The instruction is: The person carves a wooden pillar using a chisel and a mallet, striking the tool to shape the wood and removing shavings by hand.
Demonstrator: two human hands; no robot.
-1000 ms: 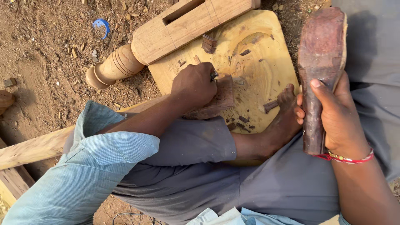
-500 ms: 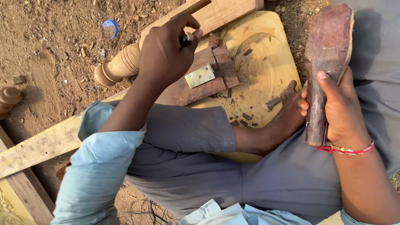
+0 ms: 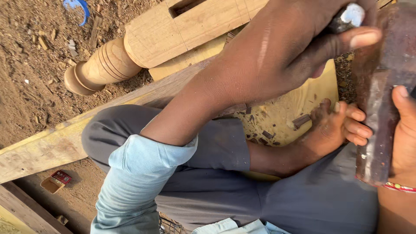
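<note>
Left hand [image 3: 281,47] grips a metal-ended chisel [image 3: 349,17] upper right; right hand [image 3: 401,143] clasps the dark wooden mallet [image 3: 381,91]. Dark chips litter the yellow board [image 3: 294,104]: carving seems partway, unfinished.

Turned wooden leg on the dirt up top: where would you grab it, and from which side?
Grip the leg on its ringed round section, fingers closing across it from above. That part is narrow, lies flat on the ground and is clear on both sides. The square mortised end is wider and runs under the left hand.
</note>
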